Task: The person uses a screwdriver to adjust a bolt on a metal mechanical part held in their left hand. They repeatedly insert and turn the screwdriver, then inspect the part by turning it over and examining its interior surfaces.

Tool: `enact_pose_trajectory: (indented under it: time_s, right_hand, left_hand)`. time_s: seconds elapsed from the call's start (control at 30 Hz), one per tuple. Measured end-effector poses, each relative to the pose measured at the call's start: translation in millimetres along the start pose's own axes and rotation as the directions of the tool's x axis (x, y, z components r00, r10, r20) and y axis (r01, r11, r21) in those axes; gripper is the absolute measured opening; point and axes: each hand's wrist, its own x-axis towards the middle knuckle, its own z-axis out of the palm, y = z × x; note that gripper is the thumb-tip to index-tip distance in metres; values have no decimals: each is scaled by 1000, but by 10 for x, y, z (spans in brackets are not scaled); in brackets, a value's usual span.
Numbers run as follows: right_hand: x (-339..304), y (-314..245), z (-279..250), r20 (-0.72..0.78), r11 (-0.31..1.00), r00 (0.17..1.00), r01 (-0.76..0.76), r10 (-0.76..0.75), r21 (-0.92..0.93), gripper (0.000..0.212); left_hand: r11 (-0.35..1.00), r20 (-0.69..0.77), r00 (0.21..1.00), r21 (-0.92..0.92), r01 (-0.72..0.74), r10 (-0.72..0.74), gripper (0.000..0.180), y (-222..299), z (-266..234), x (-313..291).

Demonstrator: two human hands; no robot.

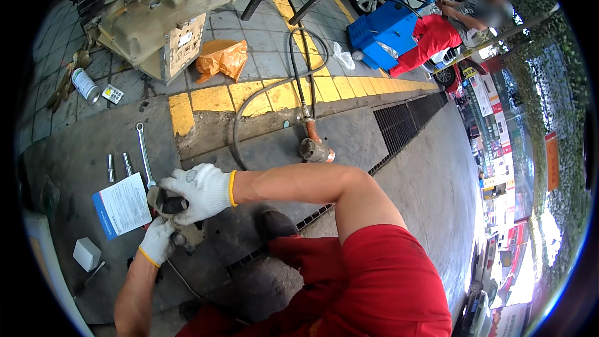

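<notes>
My right hand [201,192], in a white knit glove with a yellow cuff, curls over a greyish metal part [188,236] with a dark, rounded piece. Gloved the same way, my left hand [157,242] grips the lower side of that part. The gloves cover much of it, so its exact kind cannot be made out. A combination wrench [144,155] lies just beyond my hands, its lower end close to the part. To its left are two metal sockets [119,166]. A blue-and-white printed leaflet [122,206] lies beside my left hand.
A white box [87,253] sits at the left. Farther off are a spray can [86,86], an orange bag [222,60] and a large beige engine cover [168,15]. An air impact wrench [317,150] with its hose lies ahead. One person in red trousers [430,40] sits by a blue machine [382,31].
</notes>
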Motion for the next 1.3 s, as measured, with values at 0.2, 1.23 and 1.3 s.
enact_pose_trajectory:
  time_s: [0.2,1.23,1.3]
  right_hand:
    - [-19,-16,13,14,1000,1000,-17,17,2,91]
    - [-56,-87,-134,48,997,998,52,-50,-52,87]
    - [32,-165,-158,52,996,995,81,-79,-35,80]
  left_hand:
    - [981,-150,977,-98,-167,151,55,51,395,-43]
    - [976,161,986,-216,3,32,67,11,234,1]
    - [993,110,994,-118,10,3,62,132,307,-43]
